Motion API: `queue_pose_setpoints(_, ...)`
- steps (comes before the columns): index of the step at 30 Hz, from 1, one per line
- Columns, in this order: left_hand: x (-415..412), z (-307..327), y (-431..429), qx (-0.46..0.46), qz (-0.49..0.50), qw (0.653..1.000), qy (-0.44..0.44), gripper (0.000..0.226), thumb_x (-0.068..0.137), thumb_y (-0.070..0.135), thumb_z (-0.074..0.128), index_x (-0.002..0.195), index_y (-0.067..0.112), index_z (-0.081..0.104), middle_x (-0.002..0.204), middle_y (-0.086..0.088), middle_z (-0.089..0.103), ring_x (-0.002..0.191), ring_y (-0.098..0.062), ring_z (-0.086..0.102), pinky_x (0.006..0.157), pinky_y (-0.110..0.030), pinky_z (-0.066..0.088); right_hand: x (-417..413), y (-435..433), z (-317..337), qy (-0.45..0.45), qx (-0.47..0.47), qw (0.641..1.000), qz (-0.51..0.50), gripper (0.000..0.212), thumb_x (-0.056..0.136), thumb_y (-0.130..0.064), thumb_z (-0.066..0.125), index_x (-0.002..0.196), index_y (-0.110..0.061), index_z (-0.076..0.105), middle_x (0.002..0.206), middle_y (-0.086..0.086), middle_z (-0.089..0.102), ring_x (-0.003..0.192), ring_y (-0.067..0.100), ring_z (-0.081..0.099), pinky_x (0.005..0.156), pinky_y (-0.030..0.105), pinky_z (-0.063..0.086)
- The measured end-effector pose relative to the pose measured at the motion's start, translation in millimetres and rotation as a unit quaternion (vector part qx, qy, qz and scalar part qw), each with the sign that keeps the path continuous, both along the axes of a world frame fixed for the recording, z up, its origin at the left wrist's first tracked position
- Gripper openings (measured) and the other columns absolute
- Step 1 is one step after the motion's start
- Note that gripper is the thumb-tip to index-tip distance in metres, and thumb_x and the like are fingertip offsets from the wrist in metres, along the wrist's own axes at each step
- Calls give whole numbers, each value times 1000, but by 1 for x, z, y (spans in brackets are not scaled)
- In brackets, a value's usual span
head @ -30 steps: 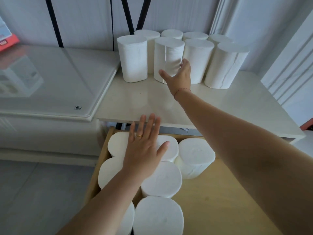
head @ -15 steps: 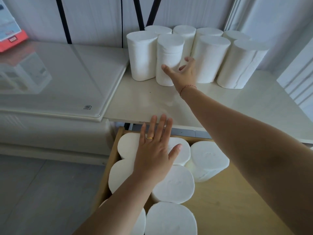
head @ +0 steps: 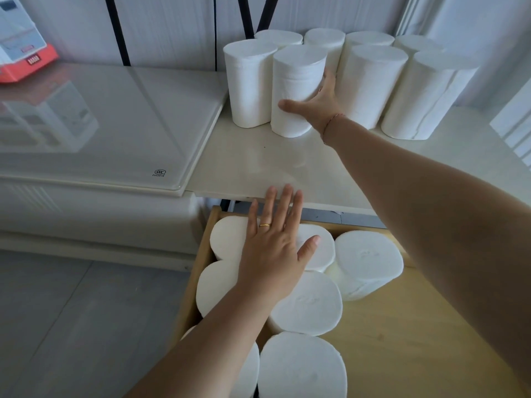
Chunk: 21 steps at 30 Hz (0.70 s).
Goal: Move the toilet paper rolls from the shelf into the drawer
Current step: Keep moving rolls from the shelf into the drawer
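- Orientation: held roll (head: 296,81) stands upright on the shelf (head: 258,168), long axis vertical, flat end up. Other shelf rolls (head: 373,81) stand the same way.
- Drawer rolls (head: 367,262) also stand on end, round tops facing the cam.
- Appearance: all rolls plain white, unwrapped, tall cylinders, slightly oval in section. No centre hole visible on the tops. Paper seam shows on some side walls.
- Count, shelf: 8 rolls incl. the held one, 4 front and 4 back, packed touching against the rear wall.
- Count, drawer: 7 rolls visible, clustered at left of the wooden drawer (head: 416,340). Bare wood at right.
- Right grip (head: 319,103): wrapped round the held roll, 2nd from left in the front row, thumb across its front, fingers up its right side. Thin bracelet (head: 330,122) at wrist.
- Left grip (head: 273,254): spread flat, palm down, fingers straight, over the rear drawer rolls. Contact w/ rolls: cannot tell. Ring (head: 265,225) on one finger.
- Drawer is pulled out below the shelf front edge.
- Glass-topped unit (head: 115,124) adjoins the shelf at left.
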<state>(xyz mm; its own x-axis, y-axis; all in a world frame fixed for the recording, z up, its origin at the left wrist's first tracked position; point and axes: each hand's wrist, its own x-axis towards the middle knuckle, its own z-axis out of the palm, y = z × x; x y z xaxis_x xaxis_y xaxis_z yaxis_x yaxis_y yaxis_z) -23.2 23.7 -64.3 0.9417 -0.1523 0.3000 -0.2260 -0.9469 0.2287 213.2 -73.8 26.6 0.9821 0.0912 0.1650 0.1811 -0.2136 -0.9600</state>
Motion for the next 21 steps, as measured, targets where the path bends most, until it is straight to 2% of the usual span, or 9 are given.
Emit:
queue_pose_setpoints(4, 0, 0, 1, 6, 2, 1000, -4, 67, 94, 59, 11, 146, 26, -15, 158, 2, -10, 144, -18, -16, 116, -41, -9, -10, 3, -2, -7, -12, 1000, -14, 99, 60, -27, 89, 138, -15, 30, 127, -3, 49, 114, 14, 50, 91, 27, 44)
queue_pose_setpoints(9, 0, 1, 2, 31, 6, 1000, 0, 68, 93, 60, 5, 147, 23, -14, 158, 0, -11, 144, -19, -17, 114, -39, -14, -46, -9, -4, -15, -38, 999, 6, 100, 59, -32, 89, 138, -14, 30, 130, 1, 49, 118, 18, 51, 100, 37, 46)
queue_pose_setpoints(14, 0, 3, 2, 31, 1, 999, 21, 69, 88, 64, -6, 143, 26, -24, 156, 3, -22, 140, -16, -28, 109, -35, -25, -107, -48, -3, -13, -55, 998, 16, 103, 53, -39, 87, 137, -14, 31, 128, -3, 53, 117, 13, 53, 97, 33, 49)
queue_pose_setpoints(19, -5, 7, -1, 26, -11, 999, 45, 72, 87, 64, 3, 144, 27, -21, 151, 6, -29, 137, -13, -34, 109, -36, -25, -174, -104, -3, -1, -67, 997, 49, 97, 58, -35, 88, 137, -23, 33, 131, -6, 55, 120, 9, 55, 100, 36, 50)
queue_pose_setpoints(21, -10, 7, -7, 40, -41, 997, 54, 74, 86, 65, 1, 146, 27, -17, 152, 5, -28, 137, -12, -33, 111, -37, -22, -196, -126, -2, 7, -78, 996, 45, 97, 60, -31, 87, 139, -20, 32, 132, -4, 55, 120, 8, 55, 98, 35, 51)
